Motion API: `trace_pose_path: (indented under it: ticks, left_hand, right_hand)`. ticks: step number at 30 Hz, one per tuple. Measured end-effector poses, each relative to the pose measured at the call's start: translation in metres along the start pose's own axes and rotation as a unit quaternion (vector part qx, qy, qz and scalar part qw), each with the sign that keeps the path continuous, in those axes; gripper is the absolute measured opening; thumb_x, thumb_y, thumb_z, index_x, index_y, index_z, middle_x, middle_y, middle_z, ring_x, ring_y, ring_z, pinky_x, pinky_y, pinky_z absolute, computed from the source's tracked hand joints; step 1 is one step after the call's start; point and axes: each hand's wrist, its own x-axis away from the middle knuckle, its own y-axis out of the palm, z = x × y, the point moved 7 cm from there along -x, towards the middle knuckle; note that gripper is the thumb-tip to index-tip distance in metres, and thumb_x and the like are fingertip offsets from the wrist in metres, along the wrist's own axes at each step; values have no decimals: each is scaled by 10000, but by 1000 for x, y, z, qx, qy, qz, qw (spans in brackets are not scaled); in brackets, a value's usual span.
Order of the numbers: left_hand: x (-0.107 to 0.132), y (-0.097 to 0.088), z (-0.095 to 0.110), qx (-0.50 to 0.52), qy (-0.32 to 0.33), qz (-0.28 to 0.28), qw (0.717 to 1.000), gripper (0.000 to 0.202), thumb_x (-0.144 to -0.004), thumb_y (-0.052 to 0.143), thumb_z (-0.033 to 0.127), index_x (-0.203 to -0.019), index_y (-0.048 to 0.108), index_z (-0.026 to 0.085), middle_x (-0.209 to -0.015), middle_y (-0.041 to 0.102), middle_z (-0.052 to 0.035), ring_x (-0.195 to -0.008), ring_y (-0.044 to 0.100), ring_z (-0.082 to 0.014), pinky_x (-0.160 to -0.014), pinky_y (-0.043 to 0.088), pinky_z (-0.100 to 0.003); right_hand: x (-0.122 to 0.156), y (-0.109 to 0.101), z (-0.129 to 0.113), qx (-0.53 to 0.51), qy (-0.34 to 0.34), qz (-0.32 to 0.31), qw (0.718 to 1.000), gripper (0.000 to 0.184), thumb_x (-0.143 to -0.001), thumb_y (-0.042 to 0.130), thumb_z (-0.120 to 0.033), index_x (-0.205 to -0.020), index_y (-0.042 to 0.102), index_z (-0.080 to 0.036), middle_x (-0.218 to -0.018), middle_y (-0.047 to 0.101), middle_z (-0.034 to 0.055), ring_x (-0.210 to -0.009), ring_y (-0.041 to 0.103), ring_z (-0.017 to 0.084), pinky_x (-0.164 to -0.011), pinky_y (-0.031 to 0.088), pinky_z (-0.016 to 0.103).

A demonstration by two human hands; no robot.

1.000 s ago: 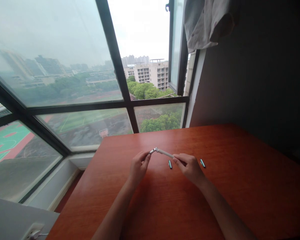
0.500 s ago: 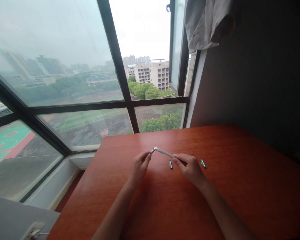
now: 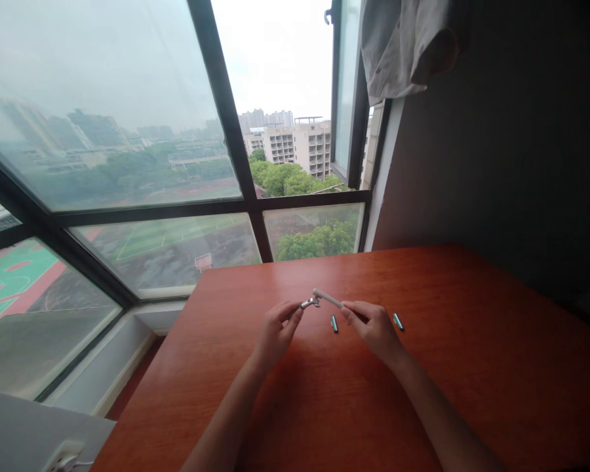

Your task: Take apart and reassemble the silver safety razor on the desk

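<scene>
My right hand [image 3: 372,327] pinches a slim white rod [image 3: 328,298] that points up and to the left, above the red-brown table [image 3: 472,367]. My left hand [image 3: 275,331] pinches a small metal piece [image 3: 309,303] just off the rod's free end; the two look apart. Two short teal pieces lie on the table: one teal piece [image 3: 334,323] between my hands, the other teal piece [image 3: 398,321] just right of my right hand.
The table's far edge meets a large window [image 3: 177,164] with dark frames. A pale cloth [image 3: 403,46] hangs at the top right beside a dark wall. A white socket [image 3: 61,459] sits at the lower left.
The metal piece was at the rod's tip before. It now sits lower and left of the tip in my left hand, separated from the rod.
</scene>
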Motion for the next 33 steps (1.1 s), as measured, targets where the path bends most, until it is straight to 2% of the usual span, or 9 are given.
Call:
trace_pose_path:
  ticks: [4,12,17,24,33]
  left_hand:
    - [0,-2,1,-25,18,10,999,258,-875,542,345,-972,703,168,-861,662,-89,-779,589,-189,-710,463,-263]
    - [0,-5,1,-96,35,25,994,254,-899,501,325,-986,680,168,-849,652,-82,-780,589,-189,-701,459,-267]
    - [0,-3,6,-123,53,17,991,248,-907,488,301,-981,680,163,-831,648,-80,-746,586,-179,-682,447,-261]
    - [0,-6,6,-142,48,35,988,228,-913,480,273,-983,668,164,-828,631,-66,-747,572,-174,-675,429,-258]
    - [0,-3,6,-145,57,26,987,223,-917,473,270,-982,659,166,-818,621,-65,-736,566,-173,-674,429,-262]
  right_hand:
    - [0,-1,-1,17,-6,4,1000,252,-891,526,-317,-884,741,-186,-810,732,74,-693,656,204,-607,475,274]
    - [0,-1,-2,33,-14,-2,999,237,-895,524,-298,-894,737,-195,-844,732,76,-731,665,208,-643,483,278]
    - [0,-1,0,40,-16,-3,999,233,-895,527,-293,-903,737,-194,-852,733,81,-734,667,209,-648,483,277]
    - [0,1,3,40,-18,-8,999,229,-891,527,-289,-892,737,-195,-868,735,79,-752,671,209,-666,489,272]
    - [-1,-4,1,23,-6,10,1000,217,-886,533,-280,-918,728,-189,-805,725,57,-697,653,192,-610,461,263]
